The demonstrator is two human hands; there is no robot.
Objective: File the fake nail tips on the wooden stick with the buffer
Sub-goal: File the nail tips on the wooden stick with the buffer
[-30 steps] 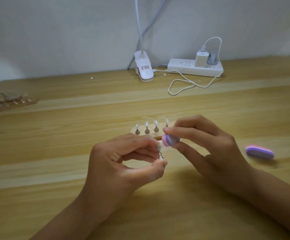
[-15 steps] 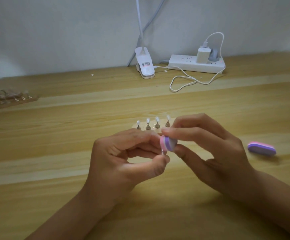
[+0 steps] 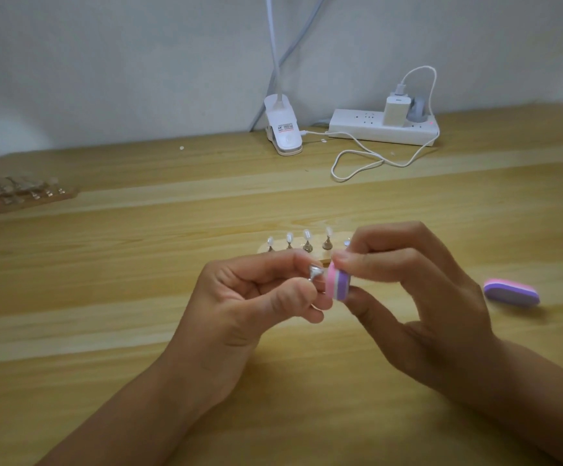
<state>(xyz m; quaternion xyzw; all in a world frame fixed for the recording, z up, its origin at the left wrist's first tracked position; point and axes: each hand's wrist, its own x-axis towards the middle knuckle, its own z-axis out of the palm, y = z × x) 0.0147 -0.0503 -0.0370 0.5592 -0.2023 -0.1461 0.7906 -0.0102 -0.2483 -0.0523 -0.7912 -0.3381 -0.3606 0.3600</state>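
Over the wooden table (image 3: 139, 264), the left hand (image 3: 249, 297) and right hand (image 3: 417, 297) meet with fingers curled just in front of the wooden stick (image 3: 322, 260) carrying a row of upright nail tips (image 3: 307, 235), the right pinching the pink-and-purple buffer (image 3: 338, 284) right beside a small metal holder (image 3: 315, 273) pinched by the left.

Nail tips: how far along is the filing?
Done: cannot tell; no tip looks visibly filed at this size. In hand: left hand pinches one metal holder clear of the wooden stick, right hand holds the buffer against its tip end. Left: at least four tips standing on the stick.
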